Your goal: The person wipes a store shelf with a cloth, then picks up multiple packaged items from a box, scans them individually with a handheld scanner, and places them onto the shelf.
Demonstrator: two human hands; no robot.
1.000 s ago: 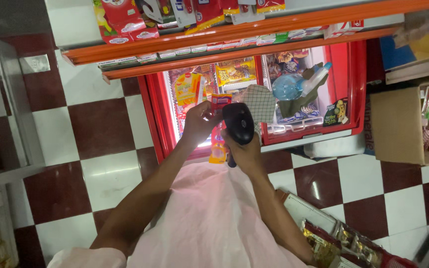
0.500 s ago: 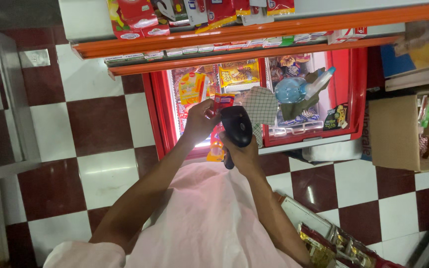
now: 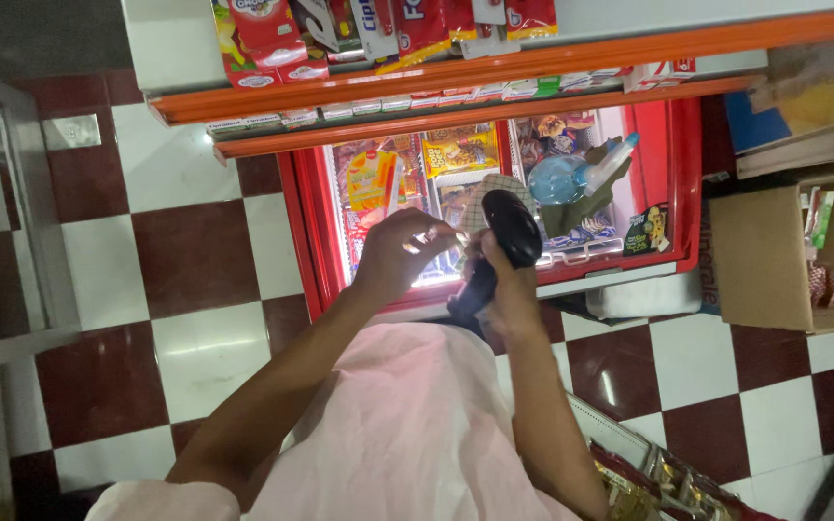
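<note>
A small shop. At twelve o'clock an orange-edged shelf (image 3: pixel 494 72) carries packaged snacks (image 3: pixel 272 39), and below it a red chest freezer (image 3: pixel 494 193) shows wrapped treats. A cardboard box (image 3: pixel 784 251) of goods sits at three o'clock on the checkered floor (image 3: pixel 176 260).

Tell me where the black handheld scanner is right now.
In the head view the black handheld scanner sits just right of centre, gripped in the right hand, beside the left hand, above the red chest freezer.

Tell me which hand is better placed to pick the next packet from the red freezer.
Left, probably. The left hand hovers over the red freezer with only something small in its fingers, while the right hand grips the black scanner.
</note>
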